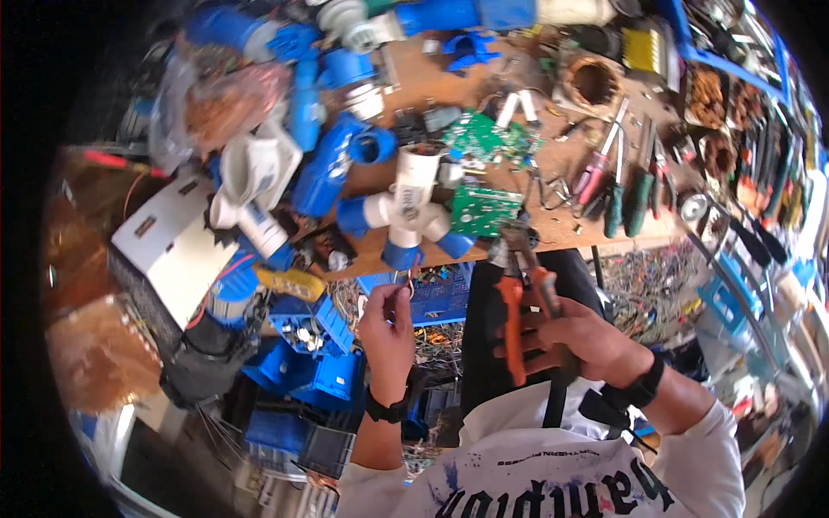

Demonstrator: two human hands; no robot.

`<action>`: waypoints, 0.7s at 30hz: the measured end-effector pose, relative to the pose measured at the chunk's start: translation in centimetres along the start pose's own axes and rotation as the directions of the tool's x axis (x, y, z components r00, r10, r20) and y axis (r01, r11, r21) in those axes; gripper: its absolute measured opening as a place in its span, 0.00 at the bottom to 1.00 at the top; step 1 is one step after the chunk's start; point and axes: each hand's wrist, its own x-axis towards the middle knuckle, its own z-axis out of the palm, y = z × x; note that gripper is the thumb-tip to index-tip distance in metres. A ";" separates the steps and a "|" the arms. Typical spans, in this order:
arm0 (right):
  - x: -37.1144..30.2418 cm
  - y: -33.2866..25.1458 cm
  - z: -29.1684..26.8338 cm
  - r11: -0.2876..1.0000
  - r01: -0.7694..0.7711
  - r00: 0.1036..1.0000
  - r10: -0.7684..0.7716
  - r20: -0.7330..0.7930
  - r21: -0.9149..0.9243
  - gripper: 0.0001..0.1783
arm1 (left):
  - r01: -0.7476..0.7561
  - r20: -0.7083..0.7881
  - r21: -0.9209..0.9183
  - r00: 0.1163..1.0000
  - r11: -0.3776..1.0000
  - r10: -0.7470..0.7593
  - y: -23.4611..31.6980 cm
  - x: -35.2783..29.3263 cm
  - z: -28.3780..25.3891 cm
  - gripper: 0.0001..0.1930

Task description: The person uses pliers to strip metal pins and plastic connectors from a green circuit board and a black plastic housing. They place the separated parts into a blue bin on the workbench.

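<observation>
My right hand [587, 341] is wrapped round a pair of pliers [513, 324] with orange handles. Their metal jaws point away from me, close to the front edge of the workbench [566, 235]. To the left, my left hand [389, 337] is closed in a pinch just below that edge; a thin, reddish thing shows at the fingertips, too small to make out. Beyond the left hand stands a cluster of white and blue pipe pieces [413, 203]. A green circuit board [485, 211] lies near the plier jaws, with another green board [484, 136] behind it.
Screwdrivers [615, 203] with green and pink handles lie on the right. More blue pipe fittings [332, 164] crowd the left. Below the bench are blue bins [315, 375] and a heap of loose wires [648, 281]. A white box [177, 237] stands at far left.
</observation>
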 end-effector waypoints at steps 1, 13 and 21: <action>-0.7 0.2 -0.6 1.000 -0.001 1.000 0.001 0.019 0.005 0.33 | 0.081 0.027 -0.087 0.996 0.993 -0.079 -2.3 -1.0 -0.4 0.07; -9.8 3.0 -1.3 0.956 0.219 0.963 -0.244 -0.116 -0.195 0.39 | -0.167 0.133 -0.009 0.977 0.986 0.166 -0.4 -7.7 7.8 0.07; -16.7 7.2 -3.2 0.867 0.432 0.884 -0.461 -0.073 -0.247 0.37 | -0.730 0.515 -0.030 0.575 0.683 0.636 7.4 -12.0 15.8 0.25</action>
